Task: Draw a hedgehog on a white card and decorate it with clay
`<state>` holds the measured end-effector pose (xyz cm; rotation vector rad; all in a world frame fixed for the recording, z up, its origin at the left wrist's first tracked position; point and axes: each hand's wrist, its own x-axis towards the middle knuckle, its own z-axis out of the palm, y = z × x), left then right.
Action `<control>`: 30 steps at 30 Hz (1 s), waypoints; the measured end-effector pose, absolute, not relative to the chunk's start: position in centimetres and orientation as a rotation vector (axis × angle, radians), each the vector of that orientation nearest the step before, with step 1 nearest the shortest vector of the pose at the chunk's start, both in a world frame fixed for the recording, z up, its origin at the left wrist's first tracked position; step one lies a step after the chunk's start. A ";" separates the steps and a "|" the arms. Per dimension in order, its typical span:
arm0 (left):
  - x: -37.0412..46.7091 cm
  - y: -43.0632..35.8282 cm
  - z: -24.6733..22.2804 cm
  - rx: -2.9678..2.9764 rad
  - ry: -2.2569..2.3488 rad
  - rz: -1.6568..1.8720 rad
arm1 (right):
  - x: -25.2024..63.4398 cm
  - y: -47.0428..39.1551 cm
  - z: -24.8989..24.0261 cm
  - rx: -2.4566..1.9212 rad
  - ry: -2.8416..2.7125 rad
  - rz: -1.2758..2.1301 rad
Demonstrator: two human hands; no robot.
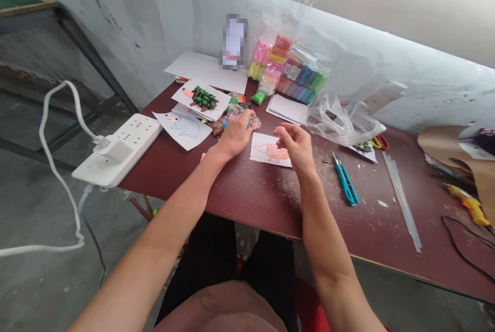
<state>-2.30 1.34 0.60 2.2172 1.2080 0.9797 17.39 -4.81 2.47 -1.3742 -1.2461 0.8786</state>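
Note:
My left hand (pixel 237 133) is closed at a crinkled clear plastic wrapper (pixel 255 121), with a bit of blue showing by its fingers. Between the thumb and fingers of my right hand (pixel 297 145) is a small lump of pink clay (pixel 280 130). Beneath that hand lies a white card with an orange hedgehog drawing (pixel 266 150), partly covered by the fingers. To the left are a card with a blue hedgehog drawing (pixel 185 130) and a hedgehog picture with dark spines and green dots (pixel 201 99). A brown packet (pixel 219 125) lies beside my left hand.
Bags of coloured clay (pixel 290 74) and a phone (pixel 234 40) lean against the wall. Blue cutter (pixel 346 180), clear glue sticks (pixel 402 200) and a yellow glue gun (pixel 469 205) lie rightward. A white power strip (pixel 119 149) overhangs the left edge.

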 end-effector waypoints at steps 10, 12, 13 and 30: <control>-2.3 0.2 0.5 2.318 1.560 0.644 | 17.1 -5.4 3.4 -1.392 -1.265 1.041; -2.3 0.2 0.7 2.334 1.597 0.659 | 17.1 -5.4 3.4 -1.389 -1.239 1.076; -2.3 0.2 0.7 2.339 1.603 0.663 | 17.1 -5.4 3.4 -1.385 -1.226 1.084; -0.7 -1.3 2.2 1.409 0.741 0.744 | 16.1 -6.3 2.9 -1.352 -1.257 1.023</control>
